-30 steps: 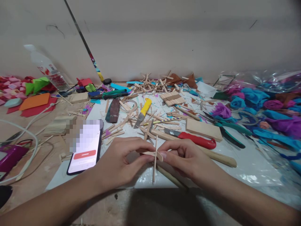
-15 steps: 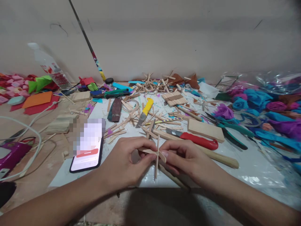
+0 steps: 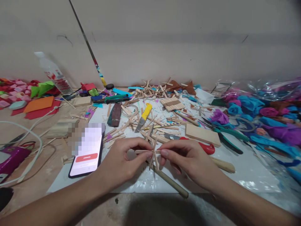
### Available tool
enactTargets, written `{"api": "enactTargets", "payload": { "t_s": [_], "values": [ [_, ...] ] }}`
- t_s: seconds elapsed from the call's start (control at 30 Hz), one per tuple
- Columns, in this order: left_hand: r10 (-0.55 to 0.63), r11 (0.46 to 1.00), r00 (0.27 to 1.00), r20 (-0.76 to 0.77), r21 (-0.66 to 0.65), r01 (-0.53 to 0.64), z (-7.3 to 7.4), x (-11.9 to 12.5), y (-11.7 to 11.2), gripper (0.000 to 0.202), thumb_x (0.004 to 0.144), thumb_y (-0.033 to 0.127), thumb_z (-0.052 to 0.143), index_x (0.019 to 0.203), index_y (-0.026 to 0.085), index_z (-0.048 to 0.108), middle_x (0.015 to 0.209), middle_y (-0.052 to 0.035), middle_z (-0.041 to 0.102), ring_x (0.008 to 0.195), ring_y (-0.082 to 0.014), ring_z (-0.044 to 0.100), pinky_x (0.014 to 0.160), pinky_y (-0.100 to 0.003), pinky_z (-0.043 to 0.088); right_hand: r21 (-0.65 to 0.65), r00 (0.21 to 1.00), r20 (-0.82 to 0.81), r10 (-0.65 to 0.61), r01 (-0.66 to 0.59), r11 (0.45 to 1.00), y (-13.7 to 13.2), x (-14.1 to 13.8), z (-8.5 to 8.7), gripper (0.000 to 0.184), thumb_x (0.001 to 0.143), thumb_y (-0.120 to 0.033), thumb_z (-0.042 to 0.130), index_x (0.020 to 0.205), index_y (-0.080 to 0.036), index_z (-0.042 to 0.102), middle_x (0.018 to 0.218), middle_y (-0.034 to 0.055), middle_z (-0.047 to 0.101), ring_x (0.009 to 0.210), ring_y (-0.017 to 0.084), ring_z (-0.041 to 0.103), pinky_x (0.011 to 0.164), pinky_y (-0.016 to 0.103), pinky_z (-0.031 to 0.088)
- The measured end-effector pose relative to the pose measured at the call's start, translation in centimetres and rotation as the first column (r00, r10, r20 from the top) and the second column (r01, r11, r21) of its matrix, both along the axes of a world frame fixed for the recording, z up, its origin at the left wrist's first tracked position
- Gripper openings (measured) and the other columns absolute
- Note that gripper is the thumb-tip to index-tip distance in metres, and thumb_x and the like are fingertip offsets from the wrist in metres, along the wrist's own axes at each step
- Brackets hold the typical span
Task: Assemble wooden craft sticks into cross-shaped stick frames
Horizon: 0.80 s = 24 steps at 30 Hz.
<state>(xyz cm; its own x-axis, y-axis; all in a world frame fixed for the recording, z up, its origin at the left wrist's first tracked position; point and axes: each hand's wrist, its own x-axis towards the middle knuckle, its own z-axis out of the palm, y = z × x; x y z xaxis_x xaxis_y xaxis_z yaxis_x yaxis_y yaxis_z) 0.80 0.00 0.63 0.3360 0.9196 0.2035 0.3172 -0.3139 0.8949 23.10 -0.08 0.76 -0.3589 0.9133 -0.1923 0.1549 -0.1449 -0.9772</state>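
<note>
Between my two hands is a small piece of crossed wooden craft sticks (image 3: pixel 155 159). My left hand (image 3: pixel 129 160) pinches it between thumb and fingers at its left side, along a stick lying roughly level. On the other side, the thumb and forefinger of my right hand (image 3: pixel 187 158) close on the right end of that stick. The crossing sticks stand steeply between my fingertips, their lower ends spread apart. Beneath the hands a round wooden handle (image 3: pixel 170 180) lies slanted on the white sheet (image 3: pixel 249 169).
Beyond the hands lie a yellow utility knife (image 3: pixel 144 116), a red-handled knife (image 3: pixel 208 147), green-handled pliers (image 3: pixel 229 138), a wooden block (image 3: pixel 202 134) and a heap of craft sticks (image 3: pixel 152 91). To the left are a phone (image 3: pixel 86 157) and a bottle (image 3: pixel 55 73); crepe paper flowers (image 3: pixel 249 102) are at right.
The craft-stick piece has turned between my fingers: its long stick now lies nearly level and the crossing sticks show spread apart. The view has shifted slightly, uncovering more of the round handle.
</note>
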Motion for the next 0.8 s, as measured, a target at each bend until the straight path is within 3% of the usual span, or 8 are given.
{"api": "enactTargets", "payload": {
  "t_s": [0.13, 0.23, 0.4, 0.63, 0.8],
  "values": [
    [0.011, 0.999, 1.0, 0.011, -0.032, -0.011, 0.0, -0.2, 0.1, 0.007, 0.091, 0.02, 0.073, 0.09, 0.02, 0.08, 0.088, -0.0002, 0.081, 0.082, -0.016, 0.073, 0.079, -0.026, 0.055, 0.029, 0.998, 0.002, -0.058, 0.058, 0.998, 0.0, -0.2, 0.3, 0.029, 0.091, -0.045, 0.076, 0.082, -0.017, 0.079, 0.07, 0.0031, 0.073, 0.046, 0.008, 0.046, 0.044, 0.023, 0.034],
    [-0.024, 0.992, 0.999, 0.024, -0.126, 0.027, 0.2, -0.3, 0.2, 0.017, 0.095, 0.022, 0.068, 0.083, 0.019, 0.079, 0.078, -0.0003, 0.077, 0.073, -0.0149, 0.068, 0.069, -0.024, 0.053, 0.065, 0.995, 0.024, -0.092, 0.09, 0.994, 0.0, -0.1, 0.6, 0.028, 0.089, -0.044, 0.077, 0.079, -0.017, 0.078, 0.069, 0.0032, 0.073, 0.045, 0.009, 0.046, 0.043, 0.023, 0.035],
    [-0.053, 0.967, 0.992, 0.114, -0.243, 0.08, 0.4, -0.2, 0.3, 0.027, 0.097, 0.026, 0.065, 0.074, 0.017, 0.074, 0.063, 0.0021, 0.064, 0.06, -0.0111, 0.057, 0.059, -0.02, 0.046, 0.051, 0.998, 0.032, -0.046, 0.045, 0.998, -0.1, -0.1, 0.4, 0.026, 0.089, -0.043, 0.077, 0.09, -0.017, 0.08, 0.071, 0.0031, 0.073, 0.049, 0.01, 0.047, 0.044, 0.024, 0.034],
    [-0.077, 0.941, 0.996, 0.033, -0.329, 0.084, 0.1, 0.2, 0.1, 0.029, 0.094, 0.035, 0.065, 0.073, 0.016, 0.073, 0.065, 0.0004, 0.064, 0.064, -0.0132, 0.056, 0.061, -0.023, 0.043, 0.283, 0.968, 0.232, -0.09, 0.022, 0.959, -0.2, 0.1, -0.9, 0.022, 0.088, -0.038, 0.073, 0.1, -0.022, 0.082, 0.09, 0.0061, 0.08, 0.074, 0.021, 0.066, 0.066, 0.032, 0.05],
    [-0.181, 0.923, 0.983, -0.041, -0.352, 0.155, -0.3, 0.2, -0.3, 0.033, 0.095, 0.04, 0.063, 0.075, 0.016, 0.074, 0.063, 0.0006, 0.063, 0.062, -0.0138, 0.054, 0.061, -0.024, 0.041, 0.207, 0.967, 0.248, -0.054, 0.001, 0.978, -0.2, 0.3, -1.0, 0.025, 0.087, -0.041, 0.073, 0.102, -0.023, 0.081, 0.093, 0.0084, 0.081, 0.08, 0.024, 0.071, 0.071, 0.036, 0.054]
  ]
}}
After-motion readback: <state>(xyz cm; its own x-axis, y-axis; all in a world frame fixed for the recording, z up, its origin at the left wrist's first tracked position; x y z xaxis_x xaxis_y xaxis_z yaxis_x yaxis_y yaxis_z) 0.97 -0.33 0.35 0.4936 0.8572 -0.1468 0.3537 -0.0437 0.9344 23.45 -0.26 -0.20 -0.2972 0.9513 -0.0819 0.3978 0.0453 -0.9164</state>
